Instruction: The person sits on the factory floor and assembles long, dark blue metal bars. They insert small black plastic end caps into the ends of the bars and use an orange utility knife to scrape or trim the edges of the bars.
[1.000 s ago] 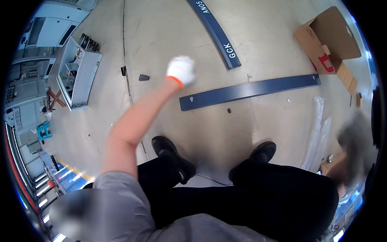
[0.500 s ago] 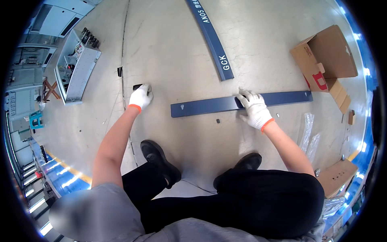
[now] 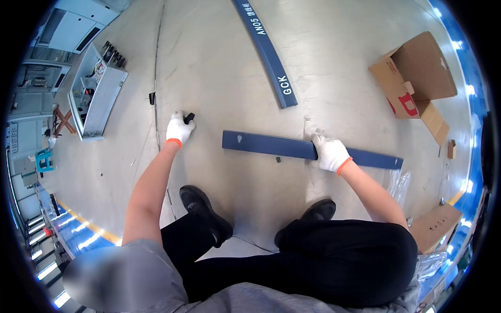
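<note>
On floor, blue panel (image 3: 271, 145) under r. hand (image 3: 330, 153), open cardboard box (image 3: 415, 78) far right.

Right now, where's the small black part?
Head view, left side: the small black part is on the floor under the left hand, left of the blue strip.

An open brown cardboard box (image 3: 412, 78) with a red mark on one flap lies on the floor at the upper right, and a second, smaller brown carton (image 3: 436, 227) sits at the lower right beside clear plastic wrapping (image 3: 399, 182). White lettering labels the long blue strip (image 3: 269, 52) at the top centre.
</note>
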Available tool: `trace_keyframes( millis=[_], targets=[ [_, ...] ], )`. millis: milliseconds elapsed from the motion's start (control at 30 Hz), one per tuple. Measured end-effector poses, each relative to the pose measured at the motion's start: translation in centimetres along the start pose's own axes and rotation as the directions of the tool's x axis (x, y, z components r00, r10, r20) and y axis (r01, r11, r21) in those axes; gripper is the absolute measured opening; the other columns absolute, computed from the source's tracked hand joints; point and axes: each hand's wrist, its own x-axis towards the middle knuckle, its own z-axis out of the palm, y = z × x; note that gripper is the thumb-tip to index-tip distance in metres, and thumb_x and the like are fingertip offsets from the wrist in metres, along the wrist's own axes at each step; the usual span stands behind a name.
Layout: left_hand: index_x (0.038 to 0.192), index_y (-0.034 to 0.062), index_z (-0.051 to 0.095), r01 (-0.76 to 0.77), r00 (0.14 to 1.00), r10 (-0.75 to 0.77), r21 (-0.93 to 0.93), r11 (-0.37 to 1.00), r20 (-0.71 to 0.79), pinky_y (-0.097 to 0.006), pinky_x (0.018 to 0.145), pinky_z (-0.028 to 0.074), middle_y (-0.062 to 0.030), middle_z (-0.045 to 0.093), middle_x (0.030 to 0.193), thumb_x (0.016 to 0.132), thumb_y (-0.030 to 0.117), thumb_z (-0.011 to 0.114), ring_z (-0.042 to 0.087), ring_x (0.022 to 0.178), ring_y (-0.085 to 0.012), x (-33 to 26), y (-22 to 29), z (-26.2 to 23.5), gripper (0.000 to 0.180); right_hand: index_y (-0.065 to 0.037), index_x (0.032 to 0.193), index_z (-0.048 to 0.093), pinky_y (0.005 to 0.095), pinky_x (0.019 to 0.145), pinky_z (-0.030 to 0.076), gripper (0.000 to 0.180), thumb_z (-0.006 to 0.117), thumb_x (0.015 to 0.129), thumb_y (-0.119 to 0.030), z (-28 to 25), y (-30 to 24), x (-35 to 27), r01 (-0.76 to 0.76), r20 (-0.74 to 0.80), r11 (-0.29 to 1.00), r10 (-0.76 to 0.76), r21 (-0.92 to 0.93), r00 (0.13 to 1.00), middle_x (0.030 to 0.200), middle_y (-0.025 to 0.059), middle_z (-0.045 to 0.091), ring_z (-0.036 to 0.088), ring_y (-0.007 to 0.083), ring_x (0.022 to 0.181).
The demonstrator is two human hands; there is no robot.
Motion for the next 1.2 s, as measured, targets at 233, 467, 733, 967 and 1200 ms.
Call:
trace_keyframes(
  millis=[233,467,733,967,1200],
  targets=[
    [0.117,-0.0002,0.063,-0.104,0.985,0.169,-0.701,0.705,0.024,-0.032,0.086,0.054,-0.0106,0.068,0.108,0.092,0.021,0.076,0.064,0.094,-0.017,-0.7,17.9,0.9,0.035,-0.002,0.117,0.064,0.0479,0.084,0.062,0.056,0.081,0.076,-0.036,-6.8,0.5,-8.2,-0.253,-0.171,0.932,0.302,0.258,0.938,0.101,0.0229,0.075,0.075,0.0425,0.093],
    [0.116,0.0015,0.057,0.255,0.843,0.5,-0.966,-0.044,0.2,-0.036,0.077,0.055,-0.0067,0.065,0.091,0.097,0.009,0.062,0.064,0.083,-0.0165,-0.6,33.4,-7.1,0.021,0.0,0.112,0.065,0.0447,0.079,0.062,0.051,0.082,0.071,-0.026,-11.0,-0.2,-16.3,-0.335,-0.291,0.804,0.514,0.492,0.807,0.088,0.0241,0.074,0.077,0.0422,0.085],
    [0.129,-0.0017,0.059,0.138,0.817,0.562,-0.99,0.027,0.129,-0.025,0.057,0.038,-0.0027,0.056,0.081,0.104,0.026,0.055,0.046,0.064,-0.0089,-5.8,42.8,-16.9,0.037,0.0,0.106,0.065,0.0414,0.069,0.061,0.05,0.084,0.065,-0.022,-10.8,-1.4,-21.4,-0.328,-0.535,0.816,0.565,0.476,0.628,0.079,0.0186,0.071,0.074,0.0382,0.072],
    [0.116,0.0024,0.066,-0.259,0.771,0.637,-0.909,0.327,0.01,-0.026,0.063,0.04,-0.0021,0.055,0.081,0.115,0.039,0.038,0.043,0.068,-0.0089,-7.4,42.0,-18.9,0.045,-0.002,0.103,0.066,0.0407,0.068,0.06,0.048,0.086,0.065,-0.022,-9.9,-0.5,-22.0,-0.301,-0.648,0.851,0.523,0.43,0.553,0.079,0.0171,0.071,0.074,0.0367,0.071],
    [0.119,0.0027,0.063,-0.548,0.751,0.658,-0.612,0.569,-0.061,-0.042,0.082,0.054,-0.0178,0.065,0.085,0.114,0.029,0.042,0.069,0.083,-0.0338,-7.8,40.0,-18.0,0.034,-0.003,0.1,0.068,0.0405,0.07,0.061,0.046,0.086,0.063,-0.022,-11.5,-1.2,-20.3,-0.344,-0.618,0.879,0.477,0.331,0.625,0.081,0.0161,0.072,0.074,0.0363,0.073]
  ],
)
